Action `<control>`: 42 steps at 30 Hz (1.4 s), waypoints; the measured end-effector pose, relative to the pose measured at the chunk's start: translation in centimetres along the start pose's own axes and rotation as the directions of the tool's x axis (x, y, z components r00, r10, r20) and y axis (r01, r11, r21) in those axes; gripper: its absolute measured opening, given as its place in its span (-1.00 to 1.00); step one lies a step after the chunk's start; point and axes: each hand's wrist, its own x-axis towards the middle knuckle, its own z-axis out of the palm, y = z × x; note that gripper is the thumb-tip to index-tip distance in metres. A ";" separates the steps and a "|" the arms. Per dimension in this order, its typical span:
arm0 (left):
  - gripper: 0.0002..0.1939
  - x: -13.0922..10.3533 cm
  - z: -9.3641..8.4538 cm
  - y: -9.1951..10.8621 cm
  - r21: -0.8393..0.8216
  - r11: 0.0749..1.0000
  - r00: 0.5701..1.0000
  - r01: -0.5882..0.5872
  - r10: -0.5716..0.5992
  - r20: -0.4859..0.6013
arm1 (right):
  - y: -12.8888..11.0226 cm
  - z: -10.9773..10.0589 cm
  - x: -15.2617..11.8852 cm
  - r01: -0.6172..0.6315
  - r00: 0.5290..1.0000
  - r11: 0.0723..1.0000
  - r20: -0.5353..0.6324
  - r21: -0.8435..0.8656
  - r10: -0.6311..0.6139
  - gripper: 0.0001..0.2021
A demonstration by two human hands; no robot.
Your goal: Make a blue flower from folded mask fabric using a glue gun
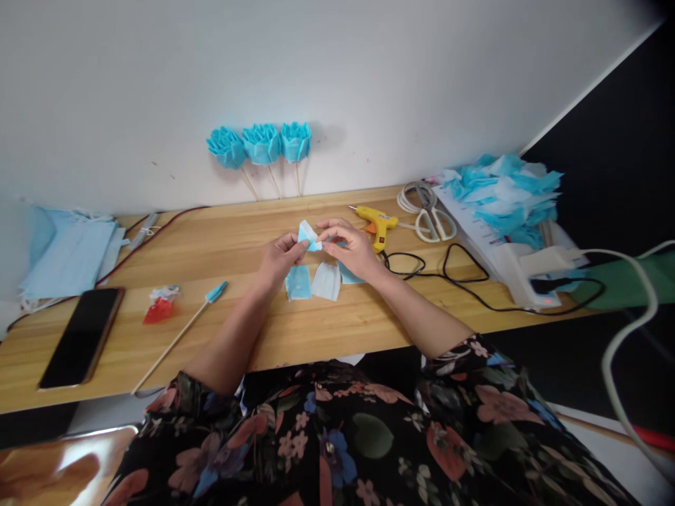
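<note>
A small folded blue and white fabric piece [307,232] is held up between both hands above the wooden table. My left hand [282,256] pinches its lower left side. My right hand [348,244] grips its right edge with thumb and fingertips. Just below the hands lie a blue square [299,282], a whitish square [326,281] and another blue piece [349,275], partly hidden by my right hand. To the left, a thin stick [171,346] with a blue wrapped tip [216,292] rests on the table.
Three blue flowers on sticks [262,144] lean on the wall. A yellow glue gun [377,223], scissors [435,223] and black cable [464,281] lie right, near a power strip [530,277] and blue scraps [506,190]. Masks [71,253], a phone [83,337] and a red packet [159,309] lie left.
</note>
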 end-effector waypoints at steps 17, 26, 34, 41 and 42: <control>-0.59 0.4 -0.3 -0.6 -0.118 0.991 0.998 0.062 -0.060 0.025 | 0.5 0.0 -0.1 0.086 0.995 0.990 0.058 -0.108 -0.080 -0.75; -0.49 0.4 -0.3 -0.8 -0.046 0.999 1.000 0.019 -0.018 0.011 | 0.6 0.1 -0.1 0.095 0.995 0.988 0.018 -0.120 -0.094 -0.92; -0.60 0.3 0.0 -0.8 -0.040 0.999 1.000 0.016 -0.016 -0.001 | 0.6 0.1 -0.1 0.076 0.996 0.991 0.052 -0.106 -0.071 -0.93; -0.66 0.2 0.1 -0.6 -0.014 1.000 1.000 -0.001 0.001 0.006 | 0.4 0.2 -0.2 0.049 0.998 0.996 0.039 -0.079 -0.046 -0.96; -0.66 0.2 0.1 -0.6 -0.015 1.000 1.000 -0.002 0.002 0.005 | 0.4 0.3 -0.2 0.042 0.999 0.996 0.034 -0.074 -0.040 -0.96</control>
